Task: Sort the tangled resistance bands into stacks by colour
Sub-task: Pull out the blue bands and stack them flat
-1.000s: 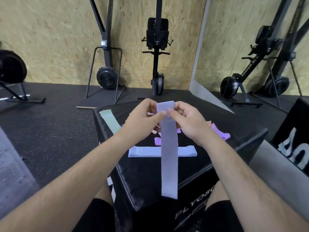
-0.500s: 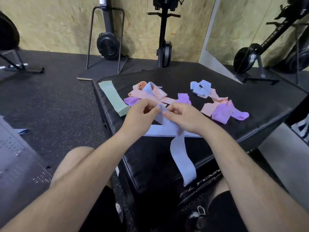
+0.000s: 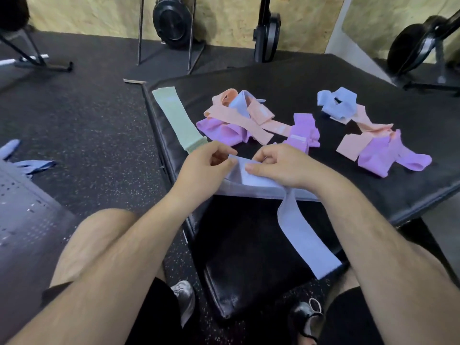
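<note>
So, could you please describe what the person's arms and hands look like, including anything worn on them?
The left hand and right hand are bare: no gloves, rings or watch show. The left forearm and right forearm are bare too, lightly haired, with no sleeve in view. Lower down, black shorts cover the thighs.

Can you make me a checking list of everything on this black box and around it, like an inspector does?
Surface: black padded box, bands spread over its top.
Job's things: blue band, one end over the blue stack, the rest hanging off the front edge; green band flat at the left edge; left tangle and right tangle of peach, purple and blue bands, unsorted.
Clutter: blue straps on the floor, left.
Grippers: left hand and right hand both pinch the blue band.
Cables: nothing seen.
Surroundings: rubber floor, gym machines by a chipboard wall.
</note>
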{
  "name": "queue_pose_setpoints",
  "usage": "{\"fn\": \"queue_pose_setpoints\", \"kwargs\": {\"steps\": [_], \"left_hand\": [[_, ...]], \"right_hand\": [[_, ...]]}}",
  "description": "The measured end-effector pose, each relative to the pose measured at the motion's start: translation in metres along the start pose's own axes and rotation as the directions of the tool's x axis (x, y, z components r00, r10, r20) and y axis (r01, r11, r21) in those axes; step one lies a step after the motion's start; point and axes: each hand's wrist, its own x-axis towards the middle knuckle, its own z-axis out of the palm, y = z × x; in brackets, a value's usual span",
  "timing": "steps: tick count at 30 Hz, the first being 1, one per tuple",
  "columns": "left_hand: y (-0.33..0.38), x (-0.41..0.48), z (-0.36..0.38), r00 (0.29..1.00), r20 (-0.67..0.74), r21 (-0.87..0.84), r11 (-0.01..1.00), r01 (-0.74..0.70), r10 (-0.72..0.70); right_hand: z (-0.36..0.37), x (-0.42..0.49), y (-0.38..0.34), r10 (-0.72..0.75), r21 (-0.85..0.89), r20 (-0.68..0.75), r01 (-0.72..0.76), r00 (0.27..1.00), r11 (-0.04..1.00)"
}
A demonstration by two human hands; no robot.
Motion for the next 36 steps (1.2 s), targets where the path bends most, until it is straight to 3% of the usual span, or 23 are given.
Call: {"fn": "queue_pose_setpoints", "kwargs": {"steps": [9, 22, 36], "left_hand": [[-0.014, 0.009, -0.007, 0.997, 0.052, 0.077, 0.996, 0.052, -0.057], [-0.035, 0.01, -0.006, 0.997, 0.0, 0.278, 0.958, 0.076, -0.079], [-0.044, 0.009, 0.001, 0.998, 0.024, 0.316, 0.948, 0.049, -0.059]], "right_hand": [[0.008, 0.022, 0.007, 0.043, -0.051, 0.061, -0.04, 0.997, 0.998], [0.028, 0.028, 0.013, 0.044, -0.07, -0.036, -0.047, 0.998, 0.996], [0.024, 0.027, 0.011, 0.072, -0.032, -0.001, -0.072, 0.997, 0.997]]}}
